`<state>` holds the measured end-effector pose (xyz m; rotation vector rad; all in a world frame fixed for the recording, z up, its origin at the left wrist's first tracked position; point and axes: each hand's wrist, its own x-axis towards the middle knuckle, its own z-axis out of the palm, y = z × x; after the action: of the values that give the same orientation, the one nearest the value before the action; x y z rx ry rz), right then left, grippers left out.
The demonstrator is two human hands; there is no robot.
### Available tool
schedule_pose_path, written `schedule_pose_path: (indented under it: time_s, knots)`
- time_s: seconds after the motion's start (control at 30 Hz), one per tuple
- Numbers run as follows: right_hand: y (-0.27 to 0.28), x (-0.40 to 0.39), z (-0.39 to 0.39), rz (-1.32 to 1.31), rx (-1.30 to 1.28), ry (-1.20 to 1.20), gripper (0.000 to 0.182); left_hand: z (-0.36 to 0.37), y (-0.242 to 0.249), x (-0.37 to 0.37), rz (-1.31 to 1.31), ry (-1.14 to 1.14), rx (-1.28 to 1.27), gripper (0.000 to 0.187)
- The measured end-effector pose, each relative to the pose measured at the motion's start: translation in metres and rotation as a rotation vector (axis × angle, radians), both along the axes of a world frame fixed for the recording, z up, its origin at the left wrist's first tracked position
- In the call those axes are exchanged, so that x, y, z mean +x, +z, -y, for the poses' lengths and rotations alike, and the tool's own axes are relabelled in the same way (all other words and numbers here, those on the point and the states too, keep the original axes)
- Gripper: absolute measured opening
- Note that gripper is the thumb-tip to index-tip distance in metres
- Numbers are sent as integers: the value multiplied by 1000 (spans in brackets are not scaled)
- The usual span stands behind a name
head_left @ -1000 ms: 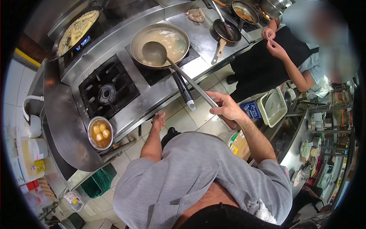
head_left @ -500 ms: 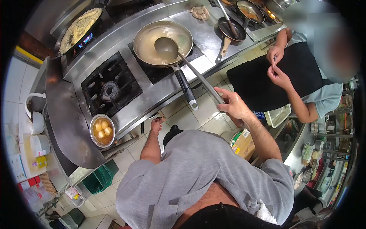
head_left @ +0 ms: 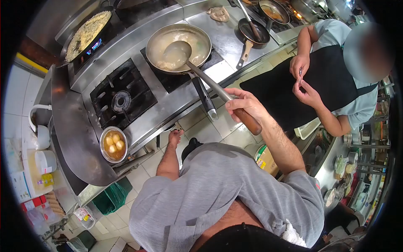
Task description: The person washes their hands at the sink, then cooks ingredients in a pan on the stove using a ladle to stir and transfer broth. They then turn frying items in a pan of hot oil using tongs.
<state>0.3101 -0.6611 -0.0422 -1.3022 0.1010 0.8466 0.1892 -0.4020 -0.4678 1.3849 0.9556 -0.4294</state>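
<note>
My right hand [head_left: 247, 105] is closed around the handle of a long metal ladle [head_left: 211, 83], near its wooden end. The ladle's bowl dips into a cloudy, pale liquid inside a frying pan [head_left: 150, 55] on the stove. The pan's black handle [head_left: 202, 94] points toward me, with no hand on it. Down by the stove's front edge is my left hand [head_left: 175, 136], its fingers curled. Small in view, it may be at a knob; what it holds, if anything, I cannot make out.
A bare burner [head_left: 121, 102] lies left of the pan. A metal bowl [head_left: 125, 151] with pale round pieces in liquid sits near the front edge. Far left, a large pan [head_left: 86, 35] holds food. On the right stands a co-worker in a black apron [head_left: 273, 86], beside a small pan [head_left: 262, 31].
The ladle has shifted in the liquid, its handle end now visible past my right hand, which moved slightly left. The co-worker has leaned, hands still together. My left hand stays by the stove edge.
</note>
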Motion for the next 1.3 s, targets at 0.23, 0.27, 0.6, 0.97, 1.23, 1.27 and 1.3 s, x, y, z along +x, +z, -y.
schedule_pose_path:
  time_s: [0.23,0.27,0.6,0.97,1.23,1.27,1.3]
  knots:
    - [-6,-11,-7,121,-72,63,56,-6,3,-6,-26,3,-22,46]
    - [-7,-9,-6,155,-131,122,61,-6,3,-7,-20,5,-16,45]
    - [-35,-5,-29,476,-298,198,60,-8,4,0,-42,-38,19,51]
    - [-43,-11,-27,678,-523,318,60,-13,8,-1,-30,-11,-57,41]
    - [-43,-7,-13,636,-569,294,60,-16,14,-6,-32,-30,-24,42]
    - [-45,-5,-13,636,-568,295,60,-17,16,-6,-42,-42,-17,43]
    - [-46,-2,-14,684,-607,287,60,-17,17,-6,-52,-54,-9,44]
